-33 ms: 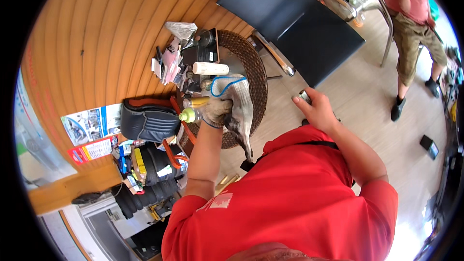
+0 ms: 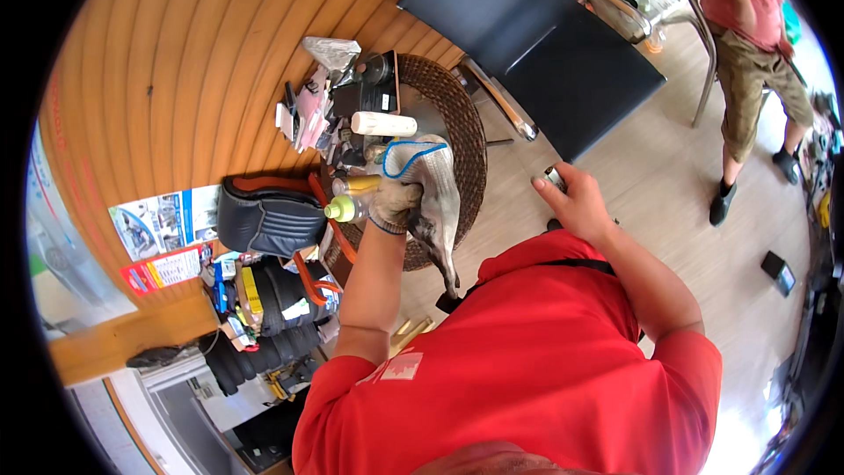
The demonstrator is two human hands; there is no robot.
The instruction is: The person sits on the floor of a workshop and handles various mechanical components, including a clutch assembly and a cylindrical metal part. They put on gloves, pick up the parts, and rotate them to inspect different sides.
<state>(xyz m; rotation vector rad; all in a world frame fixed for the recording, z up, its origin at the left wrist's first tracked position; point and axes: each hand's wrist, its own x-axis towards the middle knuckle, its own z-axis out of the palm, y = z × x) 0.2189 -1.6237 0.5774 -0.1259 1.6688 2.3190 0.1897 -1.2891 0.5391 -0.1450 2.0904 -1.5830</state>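
Note:
My left hand (image 2: pixel 394 202) wears a dirty knit work glove and is closed over the round wicker-edged table (image 2: pixel 475 171). It grips a second work glove (image 2: pixel 436 178), grey-white with a blue-trimmed cuff, whose dark, soiled fingers hang toward my body. Beside that hand are a bottle with a lime-green cap (image 2: pixel 341 208) and a yellowish container (image 2: pixel 362 184). A white cylindrical container (image 2: pixel 384 124) lies just beyond the glove's cuff. Bare and closed, my right hand (image 2: pixel 580 204) pinches a small dark and silvery object (image 2: pixel 554 178); its kind is unclear.
A black chair (image 2: pixel 571 62) with metal armrests stands beyond the table. Clutter (image 2: pixel 309 114) lies against the wooden wall (image 2: pixel 202 62). A dark padded seat (image 2: pixel 268 218) and stacked tires (image 2: pixel 286 295) are at left. Another person (image 2: pixel 747 79) stands far right; a black box (image 2: pixel 778 273) lies on the floor.

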